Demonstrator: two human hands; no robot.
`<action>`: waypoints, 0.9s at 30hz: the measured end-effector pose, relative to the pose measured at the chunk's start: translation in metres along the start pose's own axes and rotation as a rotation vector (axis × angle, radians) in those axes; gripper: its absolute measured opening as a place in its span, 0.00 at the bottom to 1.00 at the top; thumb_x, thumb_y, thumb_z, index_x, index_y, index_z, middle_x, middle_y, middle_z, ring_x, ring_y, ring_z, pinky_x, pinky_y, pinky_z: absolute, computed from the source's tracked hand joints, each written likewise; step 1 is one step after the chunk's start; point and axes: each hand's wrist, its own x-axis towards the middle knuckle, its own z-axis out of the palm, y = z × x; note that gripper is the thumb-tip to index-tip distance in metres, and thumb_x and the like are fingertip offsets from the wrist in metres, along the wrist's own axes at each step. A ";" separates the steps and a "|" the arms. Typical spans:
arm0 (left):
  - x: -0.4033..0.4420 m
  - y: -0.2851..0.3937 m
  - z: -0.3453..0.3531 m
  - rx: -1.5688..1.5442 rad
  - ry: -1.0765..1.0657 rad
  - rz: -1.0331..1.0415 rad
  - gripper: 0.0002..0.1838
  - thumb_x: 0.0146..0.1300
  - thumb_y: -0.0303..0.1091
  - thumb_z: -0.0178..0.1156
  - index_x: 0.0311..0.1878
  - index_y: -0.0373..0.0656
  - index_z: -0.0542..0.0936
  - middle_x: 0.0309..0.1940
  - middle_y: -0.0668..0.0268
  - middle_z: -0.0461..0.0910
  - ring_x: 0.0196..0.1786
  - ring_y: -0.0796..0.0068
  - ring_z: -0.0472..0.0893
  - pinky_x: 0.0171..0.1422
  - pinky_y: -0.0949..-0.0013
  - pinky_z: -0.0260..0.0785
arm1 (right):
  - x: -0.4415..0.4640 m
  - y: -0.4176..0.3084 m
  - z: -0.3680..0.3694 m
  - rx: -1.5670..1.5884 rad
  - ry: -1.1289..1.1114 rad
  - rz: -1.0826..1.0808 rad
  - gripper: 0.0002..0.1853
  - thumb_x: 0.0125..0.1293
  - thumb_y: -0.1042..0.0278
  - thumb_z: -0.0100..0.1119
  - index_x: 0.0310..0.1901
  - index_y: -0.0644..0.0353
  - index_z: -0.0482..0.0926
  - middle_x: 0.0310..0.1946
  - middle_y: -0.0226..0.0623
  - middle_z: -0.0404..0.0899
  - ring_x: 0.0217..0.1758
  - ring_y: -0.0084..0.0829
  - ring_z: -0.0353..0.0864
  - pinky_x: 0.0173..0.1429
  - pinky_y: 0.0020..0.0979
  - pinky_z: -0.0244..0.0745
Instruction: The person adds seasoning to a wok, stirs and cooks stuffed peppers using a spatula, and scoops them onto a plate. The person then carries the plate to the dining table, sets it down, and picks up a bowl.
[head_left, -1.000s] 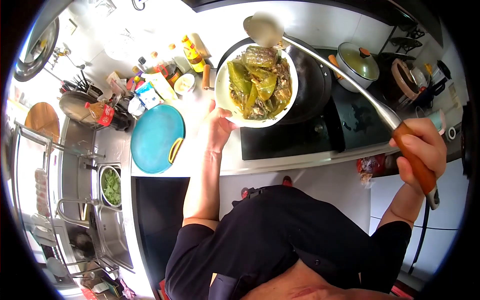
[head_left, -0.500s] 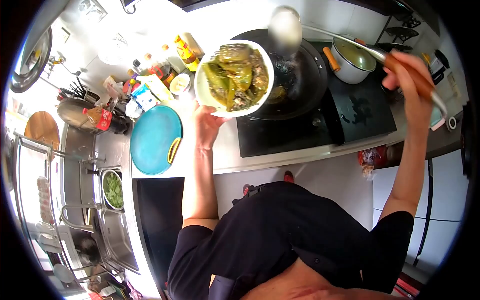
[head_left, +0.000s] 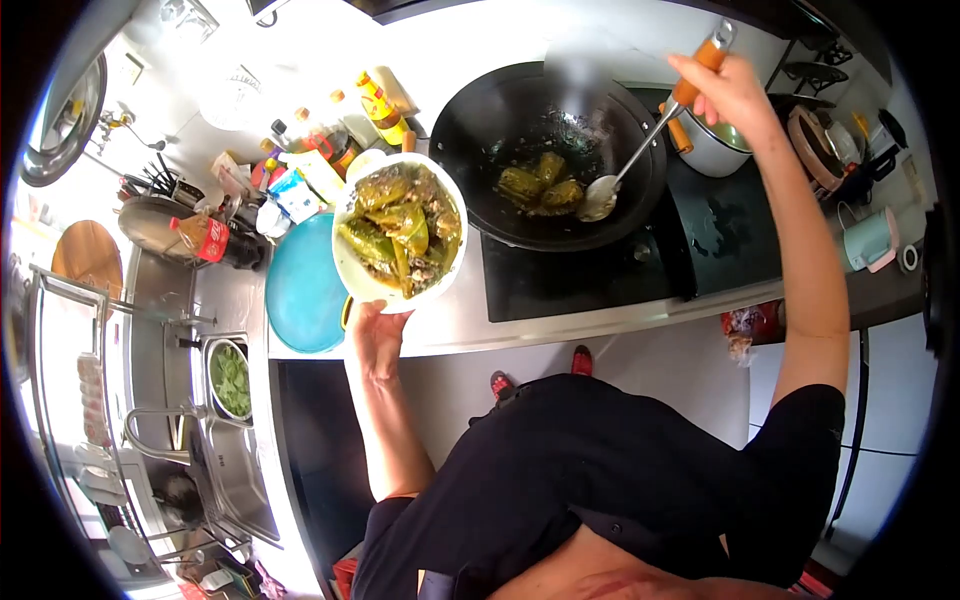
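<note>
My left hand [head_left: 378, 340] grips the near rim of a white bowl [head_left: 455, 265], tilted slightly over the counter left of the stove. Cooked green peppers [head_left: 400, 228] with bits of dark sauce fill it. Wrapped around the wooden handle of a metal ladle [head_left: 648, 145] is my right hand [head_left: 728, 95], raised above the stove's back right. The ladle's head rests inside the black wok [head_left: 470, 205], against a few green peppers [head_left: 543, 185] lying in the bottom.
A white pot [head_left: 715, 155] stands right of the wok. At left are a blue-green round board [head_left: 300, 290], bottles of seasoning [head_left: 378, 105], a cola bottle [head_left: 205, 240], and the sink [head_left: 235, 465] with a basin of leafy greens [head_left: 230, 380]. A light-blue cup [head_left: 870, 240] sits far right.
The bowl has moved left and nearer to me, away from the wok. The ladle's head has come down into the wok, while my right hand has moved up and left.
</note>
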 end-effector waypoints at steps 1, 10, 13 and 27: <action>-0.003 -0.002 -0.008 -0.022 0.014 0.004 0.24 0.61 0.23 0.49 0.63 0.31 0.66 0.58 0.51 0.75 0.57 0.55 0.78 0.60 0.52 0.75 | 0.002 0.021 0.009 0.072 0.014 0.076 0.25 0.62 0.43 0.62 0.32 0.64 0.80 0.17 0.34 0.78 0.14 0.18 0.74 0.17 0.19 0.65; -0.007 0.008 0.000 0.034 0.022 0.044 0.26 0.58 0.22 0.50 0.63 0.32 0.66 0.58 0.52 0.74 0.58 0.54 0.77 0.60 0.50 0.74 | -0.099 0.076 0.127 0.815 0.151 0.225 0.13 0.67 0.60 0.60 0.41 0.62 0.77 0.31 0.40 0.83 0.25 0.23 0.84 0.27 0.19 0.73; -0.002 0.009 0.006 0.026 -0.028 0.034 0.27 0.58 0.22 0.50 0.64 0.31 0.65 0.60 0.50 0.73 0.60 0.52 0.75 0.61 0.48 0.73 | -0.110 0.071 0.132 0.910 0.244 0.227 0.12 0.66 0.62 0.61 0.40 0.64 0.77 0.32 0.42 0.84 0.26 0.27 0.84 0.29 0.22 0.77; 0.008 0.015 0.018 0.055 -0.094 -0.002 0.24 0.60 0.22 0.50 0.61 0.30 0.67 0.56 0.50 0.76 0.57 0.53 0.78 0.59 0.49 0.75 | -0.187 0.070 0.050 0.795 0.458 0.177 0.15 0.65 0.58 0.61 0.38 0.64 0.78 0.27 0.42 0.83 0.20 0.25 0.82 0.23 0.19 0.76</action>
